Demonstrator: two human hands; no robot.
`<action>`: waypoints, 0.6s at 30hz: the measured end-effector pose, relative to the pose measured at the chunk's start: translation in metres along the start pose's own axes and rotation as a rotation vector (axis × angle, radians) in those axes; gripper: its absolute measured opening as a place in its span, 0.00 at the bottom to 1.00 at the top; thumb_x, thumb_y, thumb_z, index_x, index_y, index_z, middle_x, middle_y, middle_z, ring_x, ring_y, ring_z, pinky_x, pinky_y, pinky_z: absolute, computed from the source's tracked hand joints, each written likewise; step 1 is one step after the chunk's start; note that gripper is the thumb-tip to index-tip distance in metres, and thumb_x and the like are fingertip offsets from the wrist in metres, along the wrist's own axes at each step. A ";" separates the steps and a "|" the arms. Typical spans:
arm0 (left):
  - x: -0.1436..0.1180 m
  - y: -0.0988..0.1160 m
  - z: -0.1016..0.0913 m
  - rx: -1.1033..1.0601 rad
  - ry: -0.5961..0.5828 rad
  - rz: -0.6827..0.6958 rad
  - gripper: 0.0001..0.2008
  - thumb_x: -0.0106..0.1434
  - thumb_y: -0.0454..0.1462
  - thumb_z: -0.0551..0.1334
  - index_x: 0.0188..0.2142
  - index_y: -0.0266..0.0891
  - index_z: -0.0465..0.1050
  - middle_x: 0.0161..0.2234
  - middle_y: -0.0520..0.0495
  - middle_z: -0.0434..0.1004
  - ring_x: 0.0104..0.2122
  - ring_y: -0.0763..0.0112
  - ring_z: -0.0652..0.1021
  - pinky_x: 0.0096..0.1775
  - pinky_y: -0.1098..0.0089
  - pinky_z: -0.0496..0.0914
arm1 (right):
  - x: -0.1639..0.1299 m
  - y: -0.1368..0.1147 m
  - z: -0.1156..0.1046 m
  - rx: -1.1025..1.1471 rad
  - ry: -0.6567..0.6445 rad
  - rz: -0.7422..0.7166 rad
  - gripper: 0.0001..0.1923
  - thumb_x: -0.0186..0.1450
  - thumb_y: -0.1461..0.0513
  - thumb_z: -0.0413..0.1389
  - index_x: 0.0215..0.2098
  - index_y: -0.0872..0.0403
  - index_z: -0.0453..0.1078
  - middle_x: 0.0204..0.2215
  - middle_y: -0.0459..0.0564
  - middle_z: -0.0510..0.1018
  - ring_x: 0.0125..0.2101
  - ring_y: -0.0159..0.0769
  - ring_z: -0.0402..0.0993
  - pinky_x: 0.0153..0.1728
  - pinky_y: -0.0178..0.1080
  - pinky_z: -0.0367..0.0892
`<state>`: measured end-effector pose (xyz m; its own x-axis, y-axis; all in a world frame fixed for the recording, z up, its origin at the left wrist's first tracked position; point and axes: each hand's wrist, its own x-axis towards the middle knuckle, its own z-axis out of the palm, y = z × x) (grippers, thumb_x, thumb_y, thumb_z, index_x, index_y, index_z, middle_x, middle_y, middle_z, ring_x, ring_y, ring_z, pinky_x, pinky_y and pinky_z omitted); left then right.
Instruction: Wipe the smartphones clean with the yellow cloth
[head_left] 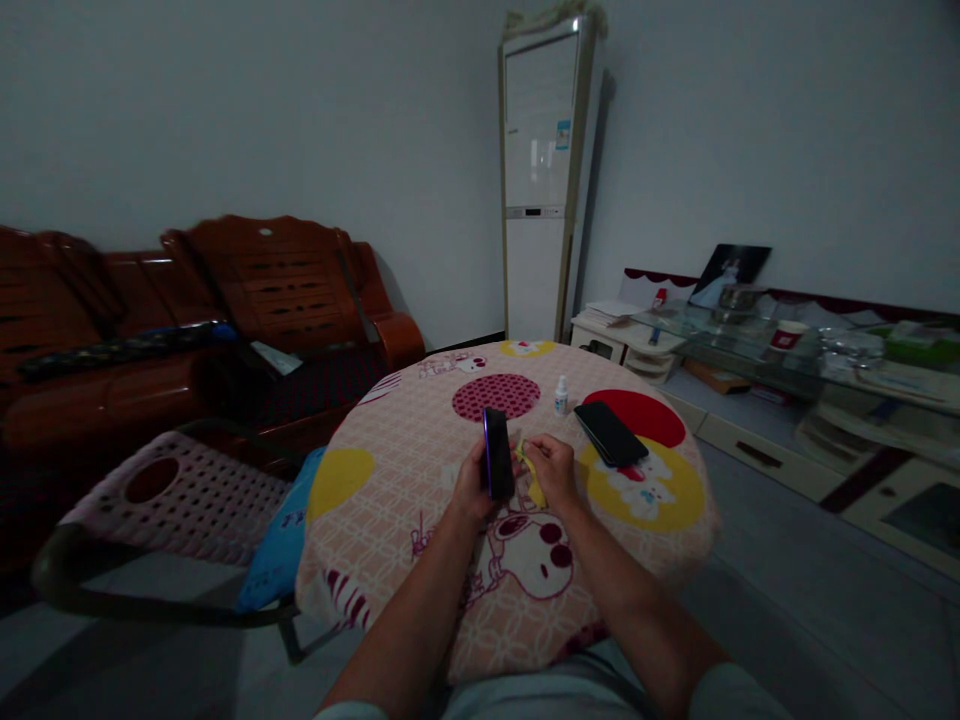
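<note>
My left hand [471, 487] holds a dark phone [497, 453] upright on its edge, above the middle of the round table [420, 440]. Beside it, my right hand [553, 466] pinches a small yellow cloth [531, 474] against the phone's right side. A second black phone [610, 432] lies flat on the patterned tablecloth to the right of my hands. A small white bottle [561, 396] stands just behind them.
A plastic woven chair [172, 500] with a blue cushion [279, 540] stands left of the table. A wooden sofa [225, 310] runs along the left wall. A tall white air conditioner [541, 180] is in the corner. A cluttered low glass cabinet [787, 370] lines the right wall.
</note>
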<state>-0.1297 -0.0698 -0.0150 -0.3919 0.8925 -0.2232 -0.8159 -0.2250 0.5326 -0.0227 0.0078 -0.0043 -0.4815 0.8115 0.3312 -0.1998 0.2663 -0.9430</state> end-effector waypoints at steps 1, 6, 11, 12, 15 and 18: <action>0.000 -0.001 0.000 0.024 0.010 0.009 0.15 0.65 0.44 0.58 0.34 0.32 0.73 0.27 0.45 0.76 0.25 0.70 0.77 0.31 0.69 0.74 | -0.001 -0.001 0.001 0.000 -0.012 -0.004 0.10 0.55 0.56 0.55 0.21 0.55 0.70 0.17 0.43 0.70 0.20 0.30 0.64 0.22 0.32 0.58; -0.005 -0.009 0.002 0.182 -0.032 0.131 0.21 0.56 0.41 0.67 0.49 0.40 0.72 0.24 0.54 0.73 0.20 0.76 0.73 0.23 0.76 0.68 | -0.002 0.002 0.002 -0.026 -0.037 -0.075 0.09 0.56 0.57 0.56 0.23 0.55 0.71 0.19 0.43 0.71 0.22 0.31 0.64 0.25 0.32 0.59; -0.008 -0.011 0.007 0.316 0.022 0.216 0.37 0.51 0.41 0.71 0.59 0.44 0.64 0.23 0.56 0.73 0.21 0.77 0.73 0.26 0.77 0.68 | -0.003 0.001 0.002 -0.027 -0.072 -0.088 0.10 0.57 0.57 0.55 0.24 0.55 0.71 0.20 0.43 0.71 0.23 0.31 0.64 0.25 0.32 0.59; -0.008 -0.010 0.007 0.331 0.042 0.236 0.37 0.50 0.42 0.71 0.60 0.44 0.64 0.23 0.57 0.72 0.21 0.77 0.73 0.27 0.76 0.68 | -0.003 0.001 0.001 -0.024 -0.077 -0.087 0.10 0.57 0.57 0.55 0.24 0.55 0.71 0.20 0.43 0.71 0.23 0.31 0.64 0.25 0.32 0.59; -0.006 -0.010 0.006 0.362 0.079 0.306 0.39 0.49 0.41 0.71 0.60 0.43 0.64 0.23 0.57 0.72 0.22 0.77 0.74 0.29 0.76 0.68 | -0.004 0.000 0.001 -0.026 -0.093 -0.086 0.09 0.56 0.58 0.55 0.23 0.55 0.70 0.19 0.43 0.69 0.22 0.30 0.63 0.24 0.32 0.58; -0.004 -0.009 0.005 0.416 0.097 0.391 0.39 0.48 0.40 0.71 0.60 0.42 0.65 0.28 0.54 0.75 0.26 0.76 0.74 0.31 0.76 0.68 | -0.004 0.001 0.001 -0.058 -0.094 -0.093 0.09 0.56 0.58 0.55 0.22 0.55 0.70 0.18 0.42 0.68 0.21 0.30 0.62 0.24 0.32 0.57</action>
<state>-0.1188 -0.0694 -0.0151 -0.6838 0.7296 -0.0085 -0.3747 -0.3412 0.8621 -0.0220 0.0044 -0.0065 -0.5415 0.7304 0.4162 -0.1985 0.3701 -0.9076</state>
